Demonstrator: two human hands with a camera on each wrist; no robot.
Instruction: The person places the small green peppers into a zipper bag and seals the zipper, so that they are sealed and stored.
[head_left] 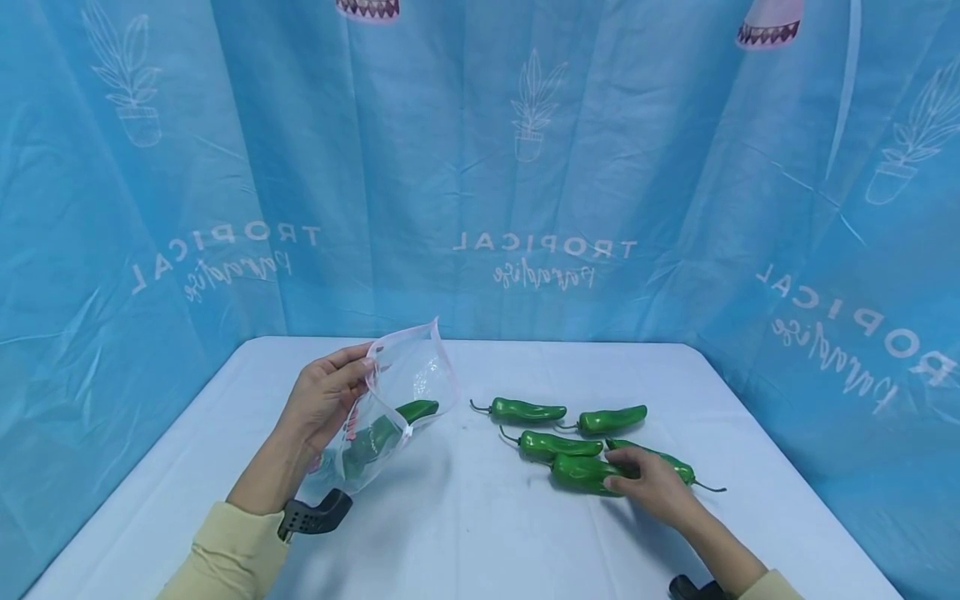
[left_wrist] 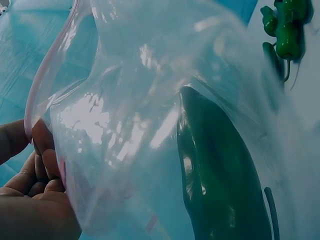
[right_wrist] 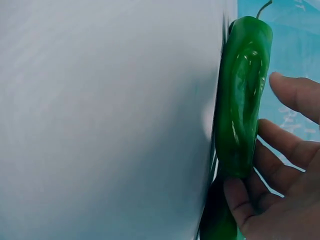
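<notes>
My left grip [head_left: 324, 396] pinches the edge of one clear plastic bag [head_left: 423, 362], at least one green chili pepper [left_wrist: 220, 170] inside; my right grip [head_left: 656, 485] is spread at the nearest of five loose chili peppers [head_left: 528, 411] on the table [head_left: 495, 533].

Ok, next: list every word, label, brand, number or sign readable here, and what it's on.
"TROPICAL": blue curtain, mirrored, three times.
"Paradise": same curtain, mirrored, under each "TROPICAL".
Clear bag: red marks, too blurred to read.
Right wrist view: curtain lettering only partial.
</notes>
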